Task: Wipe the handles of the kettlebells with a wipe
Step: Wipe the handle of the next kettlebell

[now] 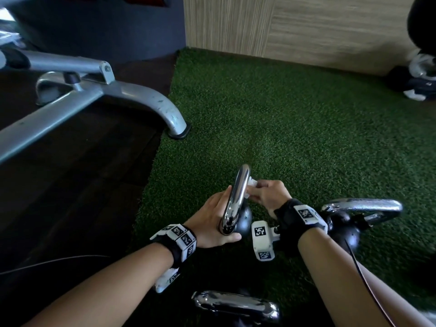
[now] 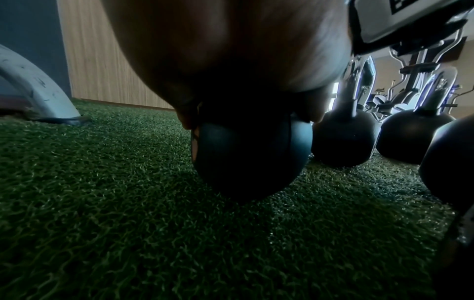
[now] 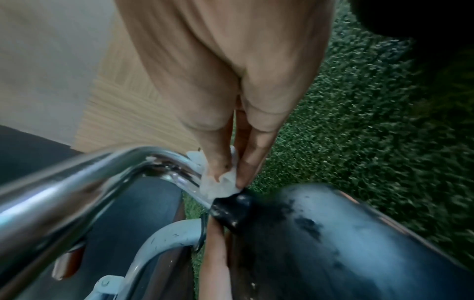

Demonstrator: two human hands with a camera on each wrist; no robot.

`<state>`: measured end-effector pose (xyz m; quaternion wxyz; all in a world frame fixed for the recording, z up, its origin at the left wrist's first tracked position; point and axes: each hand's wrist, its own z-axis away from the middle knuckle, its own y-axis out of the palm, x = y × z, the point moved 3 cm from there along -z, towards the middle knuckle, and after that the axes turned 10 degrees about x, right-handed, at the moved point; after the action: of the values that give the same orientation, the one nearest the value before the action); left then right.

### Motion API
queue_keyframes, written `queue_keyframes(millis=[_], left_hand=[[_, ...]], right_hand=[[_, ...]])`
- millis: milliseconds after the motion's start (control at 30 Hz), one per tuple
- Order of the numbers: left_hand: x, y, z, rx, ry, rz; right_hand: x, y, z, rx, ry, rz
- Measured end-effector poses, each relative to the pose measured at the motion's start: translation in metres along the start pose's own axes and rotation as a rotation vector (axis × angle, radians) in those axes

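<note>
On green artificial turf [image 1: 283,128], the right hand [image 1: 267,193] pinches a crumpled white wipe [image 3: 218,182] against the chrome kettlebell handle [image 1: 236,197], whose loop stands upright; the left hand [image 1: 212,220] lies open, steadying the black kettlebell ball [image 2: 246,158].

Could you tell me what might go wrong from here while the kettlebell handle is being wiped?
The wipe is a small wad pinched by the right hand, low on the chrome handle; it could slip out or miss the rest of the loop.

The left hand steadies the kettlebell on soft turf; a hard rub might rock it.

Other kettlebells stand close by, so a tipped one could hit fingers.
</note>
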<state>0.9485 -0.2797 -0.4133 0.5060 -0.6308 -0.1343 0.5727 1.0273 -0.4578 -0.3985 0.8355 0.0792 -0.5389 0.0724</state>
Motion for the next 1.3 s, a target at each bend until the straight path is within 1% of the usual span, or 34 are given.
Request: queue_keyframes(millis=[67,133,200,233,333,400,467,533,600,633,667,800,867,967,1033,1133,1233,1300], left_hand=[[0.000,0.000,-0.001,0.008,-0.001,0.002],[-0.001,-0.001,-0.001,0.014,0.002,0.009],[0.000,-0.001,-0.001,0.005,0.000,0.032],[0.001,-0.001,-0.002,0.003,-0.005,0.037],[0.003,0.001,-0.003,0.014,-0.029,0.026],[0.002,0.001,-0.004,0.014,-0.029,0.006],[0.002,0.001,-0.004,0.009,-0.023,0.003],[0.004,0.000,-0.004,-0.008,-0.024,0.049],[0.006,-0.001,-0.004,-0.014,-0.022,0.088],[0.007,-0.001,-0.005,-0.013,-0.019,0.090],[0.007,-0.001,-0.005,-0.010,-0.021,0.089],[0.010,-0.002,-0.011,0.010,-0.051,0.148],[0.011,-0.003,-0.013,0.018,-0.059,0.168],[0.016,-0.004,-0.017,0.005,-0.036,0.197],[0.020,-0.002,-0.019,0.001,-0.019,0.201],[0.020,-0.005,-0.020,0.002,-0.022,0.212],[0.021,-0.007,-0.023,0.019,-0.038,0.240],[0.022,-0.006,-0.026,0.060,-0.046,0.229]], right_hand=[[0.011,0.000,-0.002,-0.041,-0.033,0.093],[0.017,-0.001,-0.004,-0.120,-0.151,0.111],[0.018,-0.002,-0.005,-0.180,-0.236,0.137],[0.017,-0.003,-0.004,-0.183,-0.248,0.155],[0.010,-0.003,-0.006,-0.156,-0.206,0.222],[0.010,-0.004,-0.008,-0.171,-0.231,0.245],[0.018,-0.002,-0.003,-0.235,-0.312,0.313],[0.026,0.002,0.010,-0.287,-0.446,0.470],[0.031,0.007,0.023,-0.289,-0.593,0.612],[0.030,0.007,0.024,-0.279,-0.645,0.646],[0.030,0.007,0.021,-0.266,-0.667,0.654],[0.042,0.003,0.013,-0.242,-0.637,0.659],[0.050,0.008,0.027,-0.181,-0.660,0.692],[0.051,0.018,0.061,-0.089,-0.720,0.824],[0.052,0.025,0.076,-0.011,-0.734,0.843],[0.061,0.026,0.072,0.088,-0.654,0.813],[0.071,0.024,0.071,0.101,-0.605,0.799],[0.066,0.026,0.076,0.116,-0.582,0.770]])
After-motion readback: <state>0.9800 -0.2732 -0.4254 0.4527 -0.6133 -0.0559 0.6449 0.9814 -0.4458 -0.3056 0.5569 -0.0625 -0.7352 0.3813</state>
